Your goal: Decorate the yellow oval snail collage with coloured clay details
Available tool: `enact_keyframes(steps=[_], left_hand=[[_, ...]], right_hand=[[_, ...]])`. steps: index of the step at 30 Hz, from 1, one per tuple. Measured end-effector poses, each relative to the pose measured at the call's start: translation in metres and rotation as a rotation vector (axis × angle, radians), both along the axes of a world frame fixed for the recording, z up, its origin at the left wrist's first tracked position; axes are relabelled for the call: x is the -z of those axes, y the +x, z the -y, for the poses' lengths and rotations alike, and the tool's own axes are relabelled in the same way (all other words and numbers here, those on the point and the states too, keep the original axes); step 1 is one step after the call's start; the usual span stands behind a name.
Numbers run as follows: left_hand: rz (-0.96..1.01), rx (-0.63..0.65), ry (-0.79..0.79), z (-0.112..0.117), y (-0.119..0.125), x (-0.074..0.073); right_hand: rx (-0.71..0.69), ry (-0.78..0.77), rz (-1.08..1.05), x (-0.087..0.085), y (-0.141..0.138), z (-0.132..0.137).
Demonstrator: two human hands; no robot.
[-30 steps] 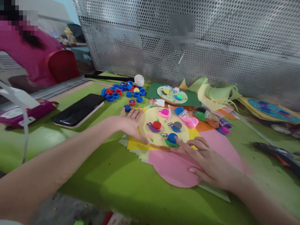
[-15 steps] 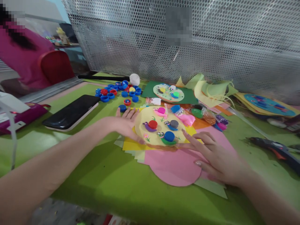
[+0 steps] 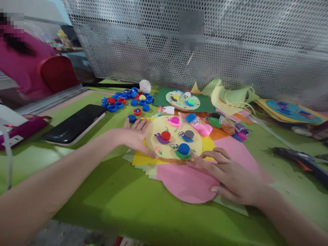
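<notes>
A round cream paper disc (image 3: 169, 145) lies on a yellow sheet (image 3: 143, 158), bearing several snails with bottle-cap shells: a red cap (image 3: 165, 135), a grey cap (image 3: 189, 134), a blue cap (image 3: 184, 149) and a pink snail (image 3: 175, 120). My left hand (image 3: 137, 135) rests with fingers spread on the left edge of the disc and sheet. My right hand (image 3: 222, 171) is open, its index fingertip at the lower right edge of the disc beside the blue-capped snail. Under them is pink paper (image 3: 187, 186).
Loose bottle caps (image 3: 112, 108) and a black phone (image 3: 75, 123) lie left. Behind are clay packets (image 3: 203, 129) and a finished-looking snail disc on green card (image 3: 159, 97). A glue gun (image 3: 302, 160) lies right. A perforated metal panel (image 3: 153, 44) stands at the back.
My right hand has moved slightly left and down, its index finger now by the disc's lower edge near the blue cap. My left hand stays in place; the view has shifted slightly.
</notes>
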State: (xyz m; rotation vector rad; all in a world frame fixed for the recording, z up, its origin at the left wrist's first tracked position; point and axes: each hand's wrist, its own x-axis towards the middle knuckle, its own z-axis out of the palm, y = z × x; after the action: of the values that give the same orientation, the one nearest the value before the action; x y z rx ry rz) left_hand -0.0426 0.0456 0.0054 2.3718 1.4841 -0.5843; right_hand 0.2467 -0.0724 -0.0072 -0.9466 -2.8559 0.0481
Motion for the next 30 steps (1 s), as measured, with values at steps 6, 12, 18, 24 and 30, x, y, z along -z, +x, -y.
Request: enact_keyframes(steps=[6,12,18,24,30], left_hand=[[-0.028,-0.029,-0.009,0.0003,0.0017,-0.0008],[-0.025,-0.013,-0.002,0.0009,0.0020,-0.0007],[-0.018,-0.005,0.006,-0.0036,-0.0012,0.0041],[-0.011,-0.004,0.018,-0.0007,-0.0019,0.0028],[-0.049,0.008,-0.006,-0.0005,-0.0003,0.0007]], right_hand=[[0.058,0.076,0.004,-0.0051,0.0021,-0.0004],[-0.032,-0.053,-0.120,-0.0075,0.0046,0.0025],[0.018,-0.031,-0.016,-0.0005,0.0053,-0.0006],[0.087,0.025,0.019,0.0001,0.0044,-0.0010],[0.073,0.077,-0.049,-0.0052,0.0091,0.0002]])
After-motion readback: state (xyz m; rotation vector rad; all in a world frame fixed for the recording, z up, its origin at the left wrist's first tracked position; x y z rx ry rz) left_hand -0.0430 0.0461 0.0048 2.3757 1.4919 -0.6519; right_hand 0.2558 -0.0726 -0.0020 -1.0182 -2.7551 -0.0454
